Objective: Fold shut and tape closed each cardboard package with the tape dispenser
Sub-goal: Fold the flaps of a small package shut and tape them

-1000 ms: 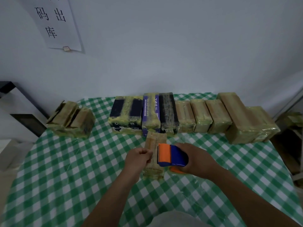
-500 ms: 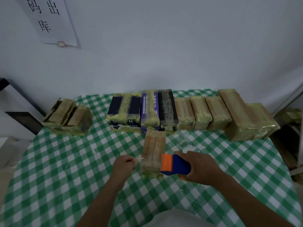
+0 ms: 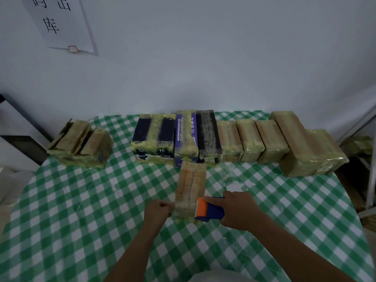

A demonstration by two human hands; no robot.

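Your cardboard package (image 3: 191,184) is lying flat on the checked tablecloth (image 3: 81,210), long side pointing away from you, with its far end almost touching the row of taped packages (image 3: 230,141) along the wall. Both hands are at its near end, 1 on each side. Your left hand (image 3: 158,212) is curled up tight against the left edge, thumb and forefinger pinched on what looks like the end of the clear tape (image 3: 185,205), a shiny band running across the top. Your right hand (image 3: 238,212) is wrapped round the blue tape dispenser (image 3: 211,210), whose orange nose butts against the package's right edge. 2 more packages (image 3: 79,145) sit off to the far left.
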